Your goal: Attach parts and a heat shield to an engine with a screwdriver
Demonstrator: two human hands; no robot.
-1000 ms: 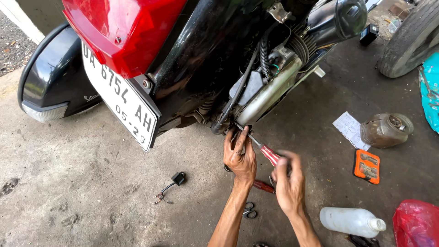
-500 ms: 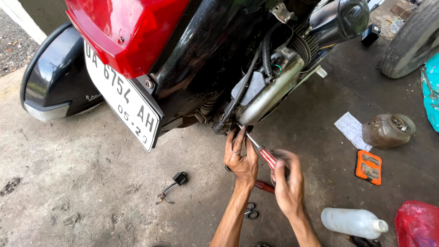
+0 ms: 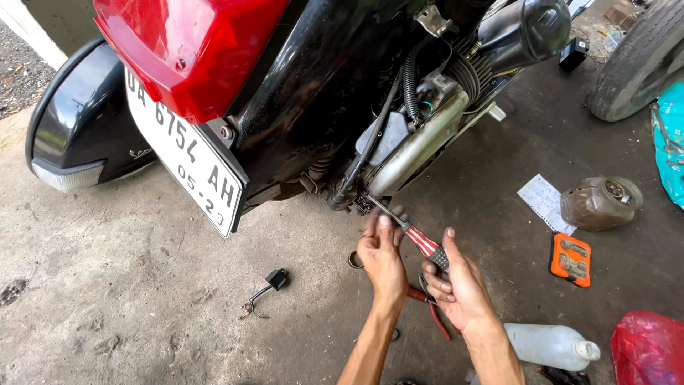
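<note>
Screwdriver, red-and-white striped handle with thin steel shaft, angles up under the motorcycle; right hand fingers grasp its handle, left hand fingers steady the shaft.

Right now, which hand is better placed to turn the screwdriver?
The right hand: it already wraps the striped handle of the screwdriver. The left hand only steadies the shaft near the tip.

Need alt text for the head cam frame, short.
Two bare hands work a red-handled screwdriver at the underside of a black motorbike: the right hand grips the handle, the left hand steadies the shaft. On the concrete floor nearby lie red-handled pliers, a clear plastic bottle and an orange box.
</note>
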